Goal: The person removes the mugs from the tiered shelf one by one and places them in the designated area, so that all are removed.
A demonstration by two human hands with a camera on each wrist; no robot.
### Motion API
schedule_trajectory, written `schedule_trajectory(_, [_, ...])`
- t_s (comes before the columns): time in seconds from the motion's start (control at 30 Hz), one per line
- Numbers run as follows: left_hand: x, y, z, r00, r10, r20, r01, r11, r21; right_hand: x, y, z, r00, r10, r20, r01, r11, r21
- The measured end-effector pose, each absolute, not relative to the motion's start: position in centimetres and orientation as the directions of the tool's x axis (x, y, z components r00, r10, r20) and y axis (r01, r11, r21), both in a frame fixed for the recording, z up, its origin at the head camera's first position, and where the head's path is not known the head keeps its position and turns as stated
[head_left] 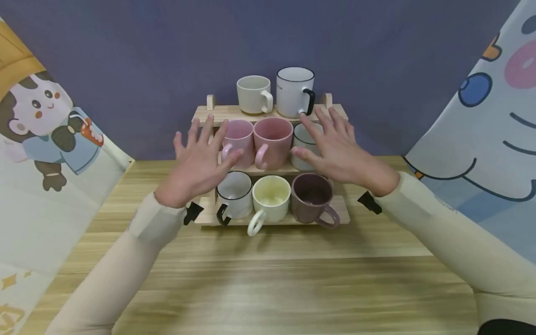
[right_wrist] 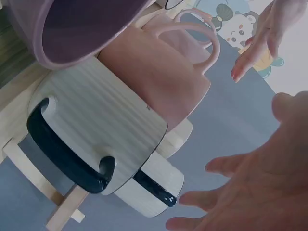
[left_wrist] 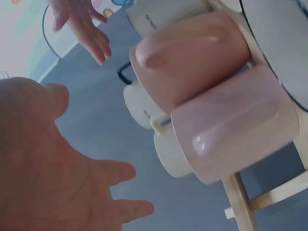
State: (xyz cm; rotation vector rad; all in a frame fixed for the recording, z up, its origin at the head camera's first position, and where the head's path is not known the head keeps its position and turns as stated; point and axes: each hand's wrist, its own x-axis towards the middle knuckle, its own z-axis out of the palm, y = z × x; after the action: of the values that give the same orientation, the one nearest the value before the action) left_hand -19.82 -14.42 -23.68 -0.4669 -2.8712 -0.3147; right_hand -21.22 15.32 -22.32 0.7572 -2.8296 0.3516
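Both hands hang in the air with fingers spread, holding nothing. The left hand (head_left: 194,163) is nearest the light pink mug (head_left: 248,148), its thumb overlapping that mug in the head view. My right hand (head_left: 341,153) partly hides a pale mug (head_left: 298,164) at the right of the middle tier. Between the hands sits a deeper pink mug (head_left: 276,151). In the left wrist view, the two pink mugs stand side by side, apart from the left fingers. The right wrist view shows the pale mug's dark handle (right_wrist: 67,154), clear of the right fingers.
A three-tier wooden rack (head_left: 226,111) stands on the wood-grain table (head_left: 293,284). Its top holds a cream cup (head_left: 251,97) and a black-rimmed white mug (head_left: 291,97). Below are another black-rimmed mug (head_left: 238,205), a yellow-lined cream mug (head_left: 276,212) and a dark purple mug (head_left: 305,211).
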Motion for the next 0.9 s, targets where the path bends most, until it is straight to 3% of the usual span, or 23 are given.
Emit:
schedule_trajectory(0.23, [-22.2, -16.2, -23.2, -0.918, 0.241, 0.316, 0.323, 0.915, 0.242, -23.0, 15.9, -21.4, -0.817, -0.462, 0.344, -0.552, 0.799, -0.240])
schedule_trajectory(0.5, [-26.2, -19.0, -23.9, -0.920, 0.152, 0.360, 0.311, 0.842, 0.440, -26.4, 15.7, -18.8, -0.813, -0.399, 0.424, -0.544, 0.780, -0.309])
schedule_trajectory(0.67, [-28.3, -20.5, -25.0, -0.923, 0.091, 0.374, 0.301, 0.775, 0.555, -29.1, 15.2, -17.0, -0.839, -0.374, 0.394, -0.508, 0.798, -0.325])
schedule_trajectory(0.9, [-30.3, -21.5, -26.9, -0.943, 0.042, 0.329, 0.242, 0.767, 0.595, -32.9, 14.1, -15.9, -0.908, -0.316, 0.274, -0.404, 0.834, -0.376])
